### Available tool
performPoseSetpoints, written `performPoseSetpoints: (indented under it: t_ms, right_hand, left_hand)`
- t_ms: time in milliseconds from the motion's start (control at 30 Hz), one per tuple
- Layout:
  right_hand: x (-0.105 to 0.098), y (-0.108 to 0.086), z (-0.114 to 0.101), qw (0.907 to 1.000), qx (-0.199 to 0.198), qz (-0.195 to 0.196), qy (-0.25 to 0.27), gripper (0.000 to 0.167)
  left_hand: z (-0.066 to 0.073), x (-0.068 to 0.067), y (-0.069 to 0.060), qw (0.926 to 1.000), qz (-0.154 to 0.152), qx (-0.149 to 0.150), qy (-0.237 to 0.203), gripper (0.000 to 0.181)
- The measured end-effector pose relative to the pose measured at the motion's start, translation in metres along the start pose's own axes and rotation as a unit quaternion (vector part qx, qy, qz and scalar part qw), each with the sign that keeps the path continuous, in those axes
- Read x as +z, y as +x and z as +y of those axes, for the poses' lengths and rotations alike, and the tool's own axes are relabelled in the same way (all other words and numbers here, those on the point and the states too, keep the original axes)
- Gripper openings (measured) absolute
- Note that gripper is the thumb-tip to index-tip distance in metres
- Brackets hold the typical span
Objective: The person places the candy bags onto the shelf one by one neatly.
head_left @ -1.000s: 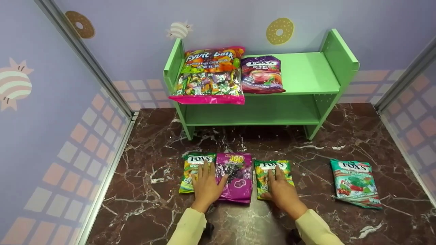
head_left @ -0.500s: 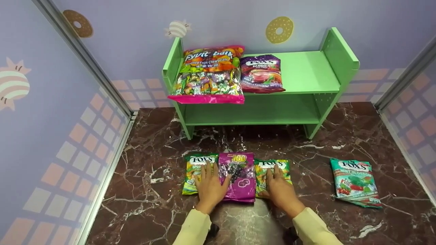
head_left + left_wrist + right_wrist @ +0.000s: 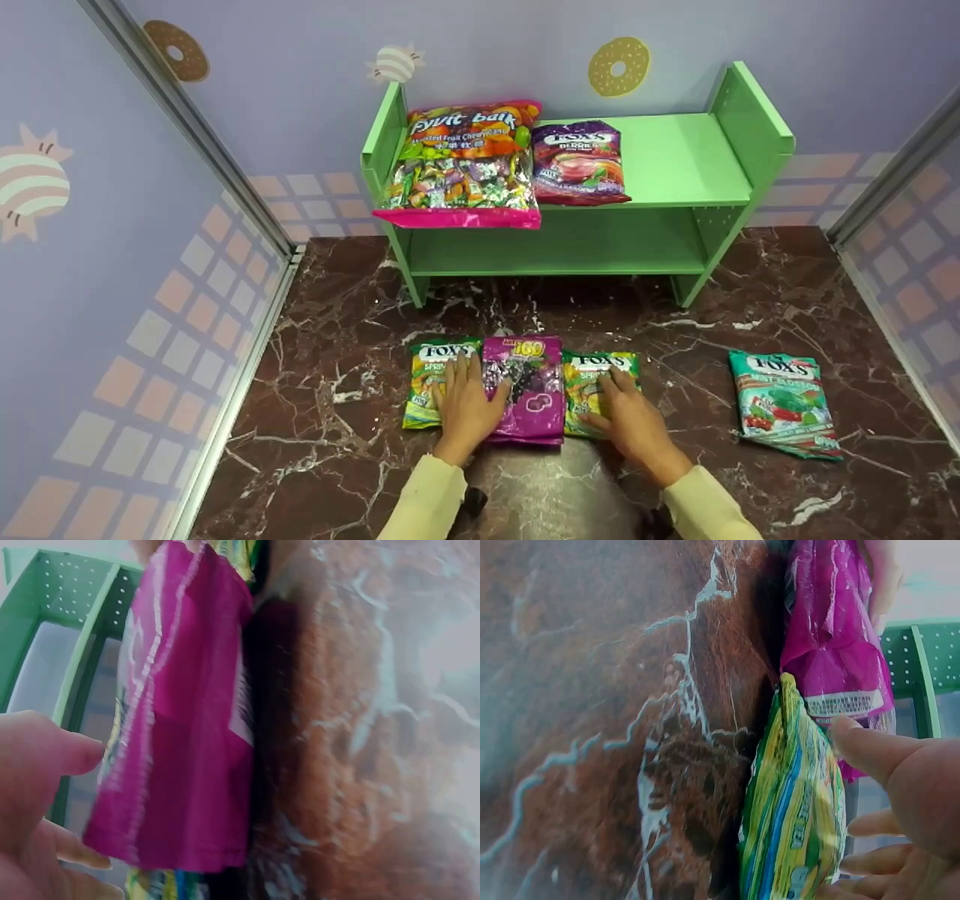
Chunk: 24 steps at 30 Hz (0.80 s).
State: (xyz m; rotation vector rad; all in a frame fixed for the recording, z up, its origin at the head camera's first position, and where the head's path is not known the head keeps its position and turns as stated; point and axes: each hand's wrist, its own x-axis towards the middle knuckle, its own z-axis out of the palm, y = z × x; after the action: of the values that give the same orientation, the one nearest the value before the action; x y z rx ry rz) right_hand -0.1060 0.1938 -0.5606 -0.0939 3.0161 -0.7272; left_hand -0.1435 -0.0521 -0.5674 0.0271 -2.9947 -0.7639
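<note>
Three candy bags lie side by side on the marble surface in the head view. My left hand (image 3: 466, 409) rests with spread fingers on the left yellow-green Fox's bag (image 3: 421, 382), its thumb over the purple bag (image 3: 536, 412). On the right yellow-green Fox's bag (image 3: 581, 379) lies my right hand (image 3: 637, 427), fingers spread. The left wrist view has the purple bag (image 3: 187, 720) beside my left hand (image 3: 37, 802). In the right wrist view, my right hand (image 3: 915, 802) is at the striped bag (image 3: 791, 802), which meets the purple bag (image 3: 832, 630).
A teal Fox's bag (image 3: 784, 405) lies apart at the right. Behind stands a green shelf (image 3: 690, 161), with a large Fyvit baik bag (image 3: 461, 165) and a purple Fox's Berries bag (image 3: 577, 165) on its upper board. Patterned walls rise at both sides.
The left Fox's bag and the purple bag have shifted right with my left hand, closing the gap to the right Fox's bag. My right hand has moved slightly right on its bag.
</note>
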Motion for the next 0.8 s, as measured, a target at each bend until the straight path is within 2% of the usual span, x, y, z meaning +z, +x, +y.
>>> performPoseSetpoints:
  t_ms: [133, 300, 500, 733, 800]
  right_hand:
    - [-0.008, -0.002, 0.01, 0.9997, 0.005, 0.019, 0.012, 0.07]
    - [-0.02, -0.003, 0.029, 0.9979, 0.011, 0.056, 0.03, 0.063]
    - [-0.035, -0.007, 0.058, 0.9927, 0.024, 0.11, 0.041, 0.051]
    - [-0.058, -0.015, 0.098, 0.9829, 0.034, 0.179, 0.029, 0.039]
    - [-0.065, -0.018, 0.11, 0.9811, 0.045, 0.187, 0.02, 0.039]
  left_hand:
    - [0.013, -0.005, 0.001, 0.9996, 0.009, 0.027, -0.006, 0.075]
    - [0.037, -0.005, -0.001, 0.9971, -0.009, 0.073, -0.018, 0.071]
    - [0.07, 0.005, -0.011, 0.9907, -0.028, 0.121, -0.054, 0.067]
    - [0.111, 0.021, -0.024, 0.9816, -0.083, 0.153, -0.078, 0.064]
    - [0.122, 0.026, -0.027, 0.9783, -0.088, 0.169, -0.081, 0.063]
